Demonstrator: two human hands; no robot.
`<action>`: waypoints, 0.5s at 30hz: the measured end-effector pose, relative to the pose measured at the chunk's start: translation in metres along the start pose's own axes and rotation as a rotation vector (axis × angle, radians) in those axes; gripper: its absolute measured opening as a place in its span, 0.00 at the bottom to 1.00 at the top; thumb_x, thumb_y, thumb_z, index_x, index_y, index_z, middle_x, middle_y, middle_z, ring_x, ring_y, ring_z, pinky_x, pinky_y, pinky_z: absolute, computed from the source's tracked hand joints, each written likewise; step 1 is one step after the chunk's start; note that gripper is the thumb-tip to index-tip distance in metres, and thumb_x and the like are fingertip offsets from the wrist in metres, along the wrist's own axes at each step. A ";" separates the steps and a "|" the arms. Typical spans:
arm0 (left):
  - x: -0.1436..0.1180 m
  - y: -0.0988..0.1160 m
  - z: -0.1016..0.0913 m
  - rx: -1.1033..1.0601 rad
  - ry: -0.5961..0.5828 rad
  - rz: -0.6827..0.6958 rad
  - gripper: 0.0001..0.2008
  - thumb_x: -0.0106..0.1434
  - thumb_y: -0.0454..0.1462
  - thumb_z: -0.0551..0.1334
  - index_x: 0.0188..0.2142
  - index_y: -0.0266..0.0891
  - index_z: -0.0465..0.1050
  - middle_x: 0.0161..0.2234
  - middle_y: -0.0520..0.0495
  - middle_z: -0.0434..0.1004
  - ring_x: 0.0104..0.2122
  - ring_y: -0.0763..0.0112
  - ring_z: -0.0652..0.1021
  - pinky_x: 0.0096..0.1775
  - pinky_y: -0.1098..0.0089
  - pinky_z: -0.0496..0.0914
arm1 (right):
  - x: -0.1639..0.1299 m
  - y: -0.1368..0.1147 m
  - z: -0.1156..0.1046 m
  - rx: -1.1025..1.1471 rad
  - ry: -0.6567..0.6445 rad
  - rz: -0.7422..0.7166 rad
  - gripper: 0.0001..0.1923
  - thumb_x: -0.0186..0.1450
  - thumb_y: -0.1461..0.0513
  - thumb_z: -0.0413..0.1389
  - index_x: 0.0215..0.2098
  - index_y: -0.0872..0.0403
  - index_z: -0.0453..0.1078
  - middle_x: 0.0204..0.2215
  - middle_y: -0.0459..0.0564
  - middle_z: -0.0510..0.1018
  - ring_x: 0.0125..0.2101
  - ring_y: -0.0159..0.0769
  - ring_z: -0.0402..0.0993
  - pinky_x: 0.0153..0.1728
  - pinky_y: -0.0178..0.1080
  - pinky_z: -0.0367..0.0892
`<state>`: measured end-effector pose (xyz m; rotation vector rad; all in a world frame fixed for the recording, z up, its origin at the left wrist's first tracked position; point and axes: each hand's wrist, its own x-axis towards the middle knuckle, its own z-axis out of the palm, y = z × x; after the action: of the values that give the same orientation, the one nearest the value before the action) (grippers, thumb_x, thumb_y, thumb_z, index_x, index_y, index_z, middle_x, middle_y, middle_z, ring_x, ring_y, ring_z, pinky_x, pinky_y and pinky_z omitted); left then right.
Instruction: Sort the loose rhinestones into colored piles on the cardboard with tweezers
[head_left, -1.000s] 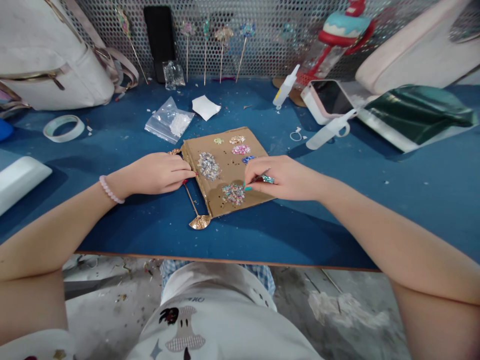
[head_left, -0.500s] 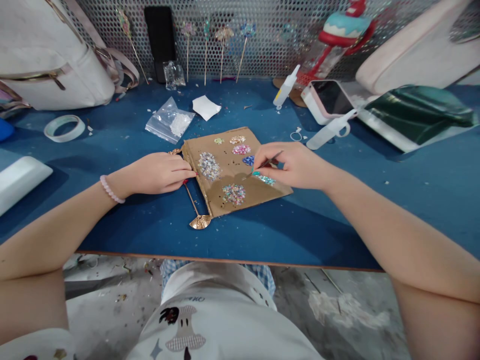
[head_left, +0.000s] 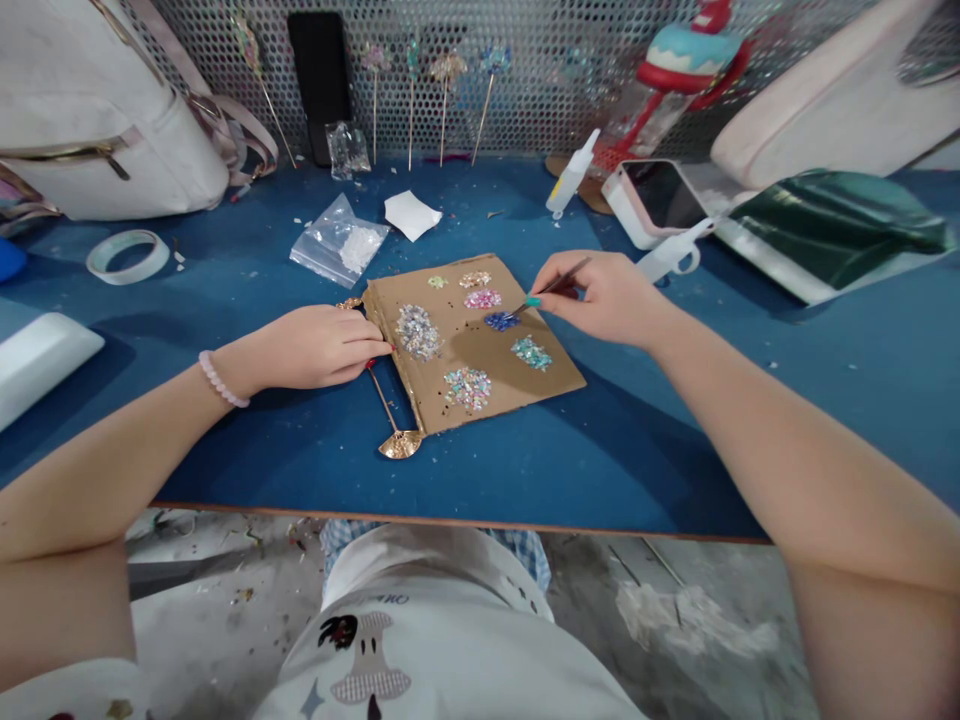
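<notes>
My left hand [head_left: 330, 345] is closed over the middle of a gold hairpin [head_left: 400, 444], its fingertips against the left edge of a cardboard piece [head_left: 495, 390]. The fan-shaped end shows below the hand, and another gold end [head_left: 349, 303] peeks out above. In my right hand [head_left: 600, 298] is a pair of dark tweezers [head_left: 562, 277], pinched, with the tips at a pile of blue sequins [head_left: 501, 321]. Around it on the cardboard lie pink sequins [head_left: 482, 299], teal sequins [head_left: 531, 352], silvery sequins [head_left: 418, 332] and multicoloured sequins [head_left: 468, 388].
Behind the cardboard lie a clear zip bag [head_left: 330, 240] and a white scrap [head_left: 412, 216]. Two glue bottles [head_left: 574, 175] and a white-cased device [head_left: 660, 200] sit back right. A tape roll [head_left: 129, 257] lies left. Finished hairpins [head_left: 448, 70] stand by the mesh wall [head_left: 420, 20].
My right hand has moved up and to the right with the tweezers, from the cardboard's middle to the blue sequins. The teal pile is uncovered. My left hand has stayed put.
</notes>
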<state>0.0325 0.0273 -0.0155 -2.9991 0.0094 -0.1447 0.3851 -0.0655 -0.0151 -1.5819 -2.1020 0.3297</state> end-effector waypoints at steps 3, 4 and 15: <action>0.000 0.000 0.000 -0.015 -0.005 -0.012 0.16 0.71 0.36 0.52 0.52 0.39 0.75 0.46 0.40 0.80 0.45 0.65 0.79 0.46 0.66 0.72 | -0.001 -0.002 0.001 0.011 0.019 0.006 0.06 0.61 0.57 0.55 0.31 0.50 0.71 0.30 0.48 0.78 0.27 0.36 0.71 0.29 0.41 0.65; 0.000 0.000 0.000 -0.018 -0.003 -0.015 0.16 0.71 0.37 0.52 0.51 0.39 0.75 0.46 0.41 0.80 0.45 0.65 0.79 0.46 0.66 0.72 | -0.001 -0.002 0.001 0.015 0.026 0.005 0.06 0.61 0.57 0.55 0.31 0.50 0.71 0.30 0.49 0.78 0.27 0.36 0.71 0.29 0.41 0.65; 0.002 0.000 -0.002 -0.011 -0.005 0.003 0.17 0.72 0.37 0.50 0.52 0.37 0.75 0.46 0.39 0.80 0.45 0.64 0.79 0.45 0.66 0.73 | -0.011 -0.047 0.004 0.149 -0.269 -0.243 0.10 0.64 0.54 0.53 0.29 0.50 0.70 0.29 0.48 0.77 0.30 0.35 0.72 0.33 0.39 0.65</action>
<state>0.0341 0.0274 -0.0136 -3.0104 0.0135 -0.1368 0.3463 -0.0902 0.0011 -1.2370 -2.3789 0.6273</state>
